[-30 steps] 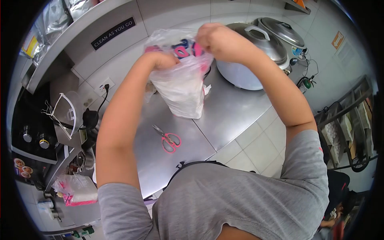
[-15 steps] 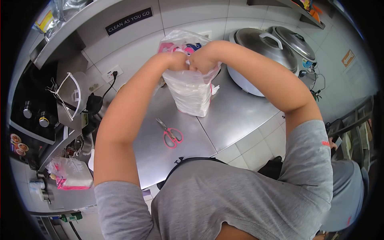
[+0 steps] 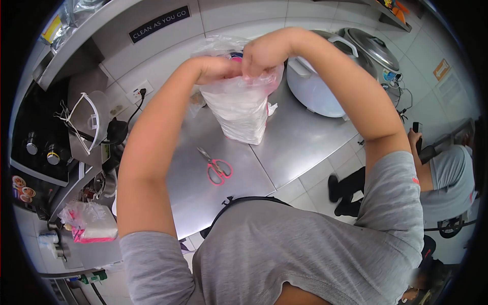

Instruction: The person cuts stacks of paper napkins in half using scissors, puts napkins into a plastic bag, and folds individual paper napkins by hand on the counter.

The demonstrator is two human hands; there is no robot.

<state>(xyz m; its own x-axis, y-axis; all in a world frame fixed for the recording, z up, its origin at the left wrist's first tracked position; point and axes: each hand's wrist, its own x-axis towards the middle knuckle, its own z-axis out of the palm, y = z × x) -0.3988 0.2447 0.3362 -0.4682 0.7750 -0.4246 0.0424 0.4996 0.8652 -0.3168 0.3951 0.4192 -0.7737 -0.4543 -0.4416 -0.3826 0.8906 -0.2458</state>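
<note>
A plastic bag [image 3: 235,112] packed with something white stands upright on the steel counter, its clear top loose and crumpled, with pink and dark blue print showing inside the rim. My left hand [image 3: 219,70] is closed on the left side of the bag's top. At the right side of the same opening, my right hand [image 3: 262,57] pinches the plastic with fingers pointing down. Both sets of fingertips are partly hidden by the film and blurred. Scissors with pink handles [image 3: 219,170] lie on the counter between my forearms, blades pointing away from me.
Behind my right forearm stands a large lidded pot [image 3: 315,86], with another metal lid [image 3: 373,48] beyond it. A second pink-and-clear bag [image 3: 94,223] lies on the left counter. A plug cord [image 3: 140,104] hangs at the wall. Another person [image 3: 447,178] is at the right.
My right hand has risen and drawn a little apart from my left, and the bag's top has shifted with them. The person at the right has moved further into view.
</note>
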